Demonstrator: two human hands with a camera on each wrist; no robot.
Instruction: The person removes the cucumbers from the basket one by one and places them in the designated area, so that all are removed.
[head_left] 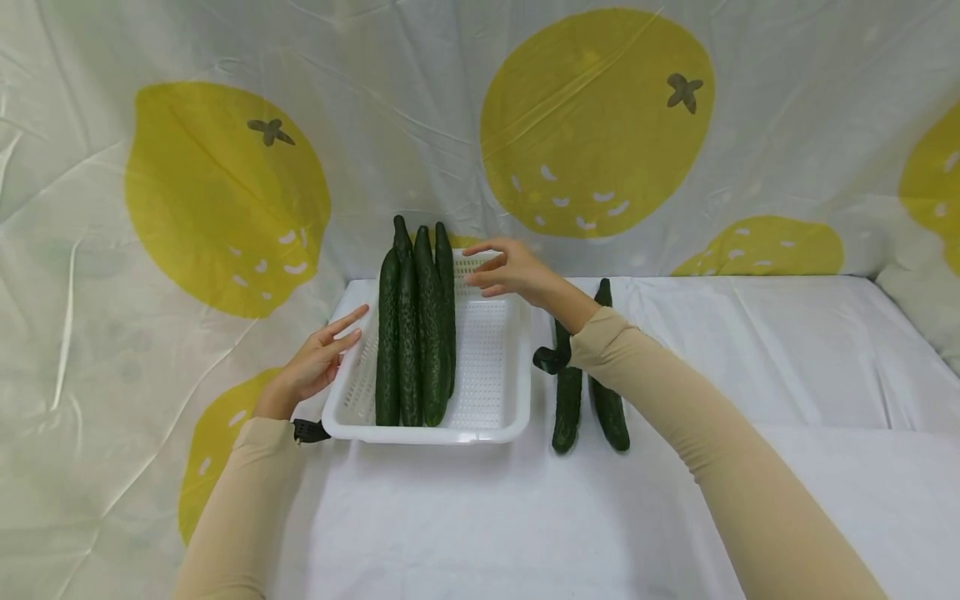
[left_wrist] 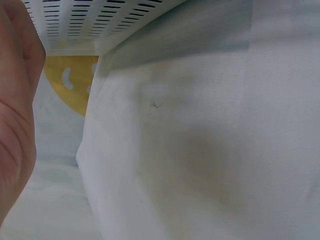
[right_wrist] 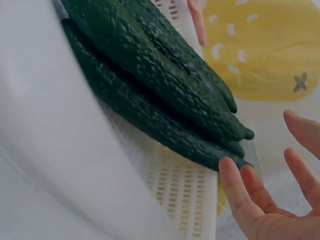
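Note:
Several long dark green cucumbers (head_left: 431, 333) lie side by side in the left half of a white perforated plastic basket (head_left: 491, 433), their far ends above its back rim. My left hand (head_left: 318, 358) is at the basket's left side, fingers stretched out; whether it touches the rim I cannot tell. My right hand (head_left: 513, 271) hovers over the back right corner, fingers spread and holding nothing. In the right wrist view its fingertips (right_wrist: 229, 167) are close to the tip of the rightmost cucumber (right_wrist: 165, 127). The left wrist view shows the basket's slotted wall (left_wrist: 90, 25) beside part of the hand.
Two more cucumbers (head_left: 567, 408) (head_left: 611, 417) lie on the white table cloth (head_left: 465, 517) right of the basket, partly hidden under the right forearm. A white curtain with printed yellow lemons (head_left: 600, 125) hangs behind the table. Dark wrist straps (head_left: 551, 360) are on both arms.

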